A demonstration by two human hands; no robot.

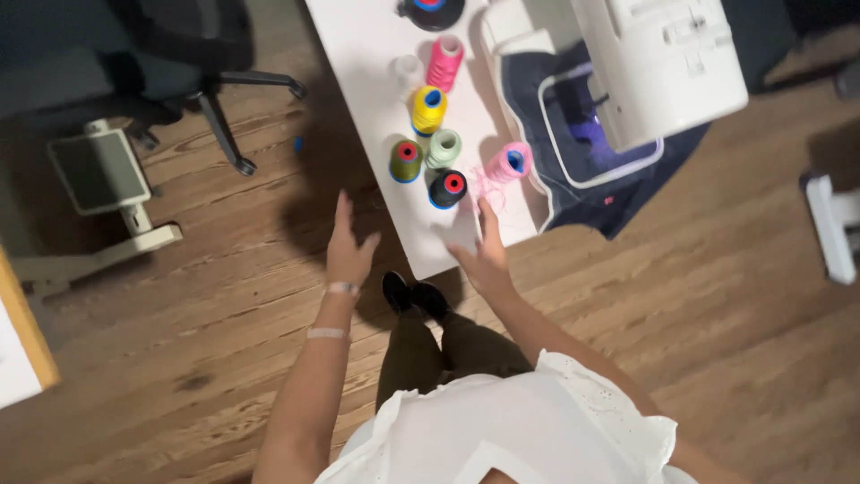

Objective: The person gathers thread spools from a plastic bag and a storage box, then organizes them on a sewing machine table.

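I look down on a white table (pixel 376 54) with several thread cones. My right hand (pixel 484 251) reaches over the table's near end, fingers apart, just below a pink cone (pixel 511 162) lying on its side with loose pink thread and a black cone (pixel 447 187). My left hand (pixel 348 249) hovers open over the floor at the table's left edge, holding nothing. Nearby cones are olive green (pixel 406 160), pale green (pixel 443 148), yellow (pixel 428 108) and bright pink (pixel 445 61).
A white embroidery machine (pixel 663 63) holds dark blue fabric (pixel 582 197) in a hoop (pixel 560 166) at the right. An office chair base (pixel 224 108) and a white stand (pixel 107 197) sit on the wooden floor at the left. My black shoes (pixel 414 294) are below the table end.
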